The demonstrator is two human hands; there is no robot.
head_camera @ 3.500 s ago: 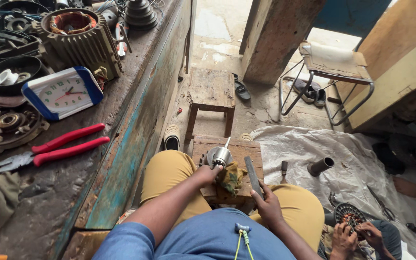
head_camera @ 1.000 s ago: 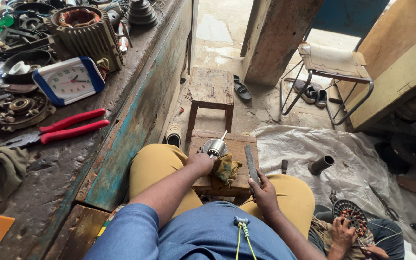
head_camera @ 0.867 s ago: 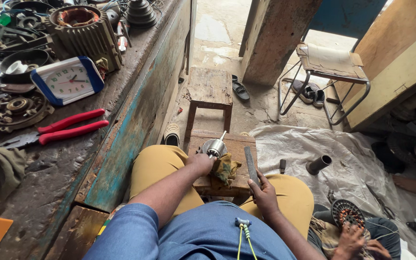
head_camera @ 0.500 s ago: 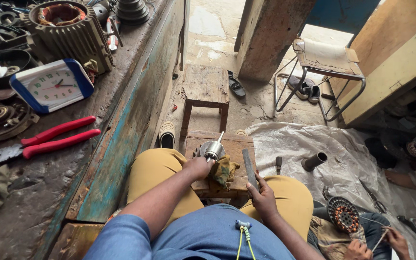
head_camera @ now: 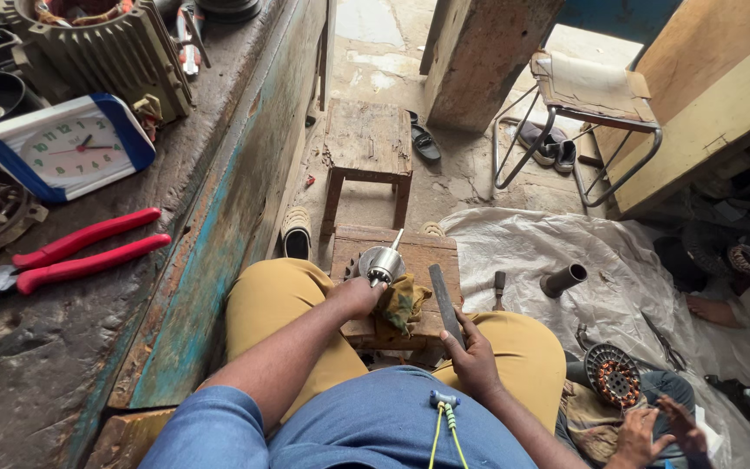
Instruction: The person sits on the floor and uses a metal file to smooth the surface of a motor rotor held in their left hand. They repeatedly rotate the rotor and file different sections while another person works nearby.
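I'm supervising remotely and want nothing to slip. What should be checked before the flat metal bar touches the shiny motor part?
1. Left hand grips the metal rotor: ok.
2. Right hand holds the flat metal bar: ok.
3. Rotor rests over the small wooden stool with a rag beside it: ok.
4. Bar is apart from the rotor: ok.
5. Rotor shaft is undamaged: cannot tell.
6. Another person's hands stay away from the stool: ok.

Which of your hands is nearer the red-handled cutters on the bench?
Left. The left hand grips the shiny metal rotor on the small wooden block, on the bench side of the lap. The right hand holds a flat file, farther from the red-handled cutters.
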